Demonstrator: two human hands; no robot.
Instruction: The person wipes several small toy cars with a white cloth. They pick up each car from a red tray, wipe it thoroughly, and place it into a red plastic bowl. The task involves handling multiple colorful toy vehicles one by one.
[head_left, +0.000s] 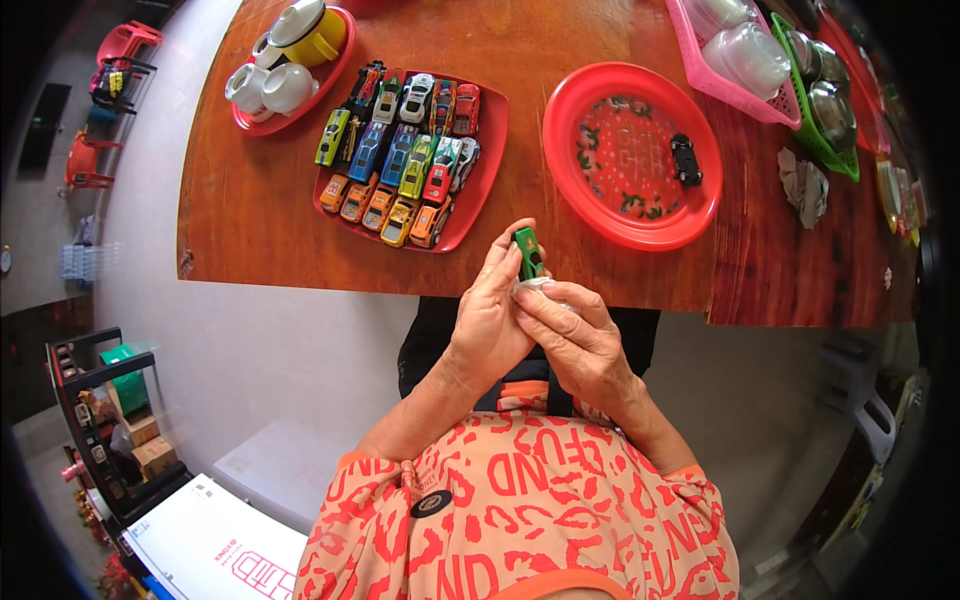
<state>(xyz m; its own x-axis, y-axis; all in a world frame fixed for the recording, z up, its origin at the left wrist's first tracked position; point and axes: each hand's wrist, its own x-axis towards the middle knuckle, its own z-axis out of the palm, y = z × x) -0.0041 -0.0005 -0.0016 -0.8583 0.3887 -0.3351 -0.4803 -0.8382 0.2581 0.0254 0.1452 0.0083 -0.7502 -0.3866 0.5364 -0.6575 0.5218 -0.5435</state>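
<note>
A small green toy car (529, 251) is gripped in my left hand (491, 300), just off the table's front edge. My right hand (577, 330) pinches a crumpled white cloth or tissue (537, 284) against the car's near end. Ahead to the left, a red square tray (480, 187) carries several toy cars in rows, among them a yellow-green one (418, 166) and orange ones (431, 222). Ahead to the right stands a round red tray (630, 232) with a printed floral middle. One black toy car (685, 160), apparently underside up, lies inside its right rim.
The wooden table (247, 217) holds a red oval tray (259, 129) with white cups and a yellow pot (319, 41) at far left. At right are a pink basket (750, 105) of clear bowls, a green basket (814, 139) with metal bowls and crumpled paper (804, 187).
</note>
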